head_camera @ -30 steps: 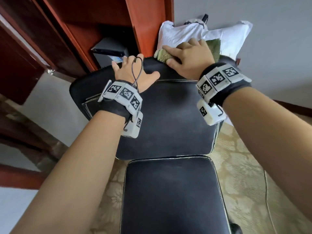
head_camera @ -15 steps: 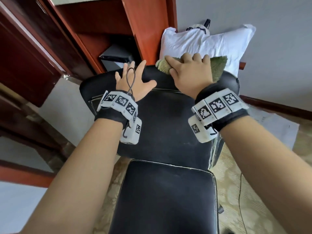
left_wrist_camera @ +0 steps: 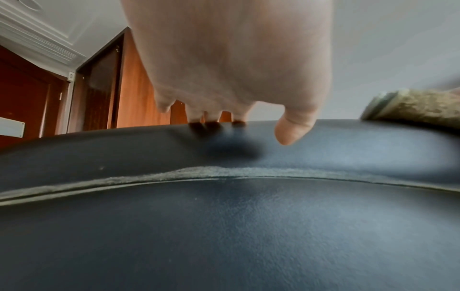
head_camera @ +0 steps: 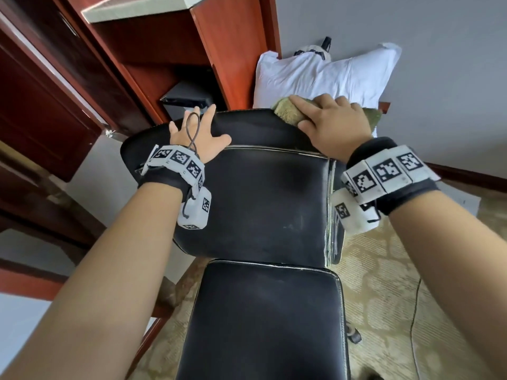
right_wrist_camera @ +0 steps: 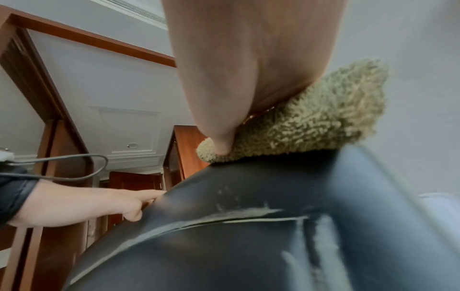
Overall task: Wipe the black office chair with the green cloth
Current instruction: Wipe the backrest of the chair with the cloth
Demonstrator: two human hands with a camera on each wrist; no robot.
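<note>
The black office chair (head_camera: pixel 260 201) faces me, its backrest above its seat. A folded green cloth (head_camera: pixel 286 112) lies on the backrest's top edge near the right corner. My right hand (head_camera: pixel 332 124) holds it there, fingers over the top and thumb pressed into its front, as the right wrist view shows on the cloth (right_wrist_camera: pixel 311 126). My left hand (head_camera: pixel 196 135) rests on the backrest's top left with fingers spread over the edge. In the left wrist view the left hand (left_wrist_camera: pixel 236 69) touches the chair (left_wrist_camera: pixel 224 226), and the cloth (left_wrist_camera: pixel 410 106) shows at the far right.
A white pillow (head_camera: pixel 323 75) leans on the grey wall behind the chair. A red-brown wooden desk (head_camera: pixel 219 50) stands at the back left with a black box (head_camera: pixel 186 98) under it. Patterned carpet (head_camera: pixel 384 283) with a thin cable (head_camera: pixel 414 311) lies to the right.
My right hand has slid the green cloth to the right along the backrest's top edge. The left hand has stayed on the top left, and my view has shifted.
</note>
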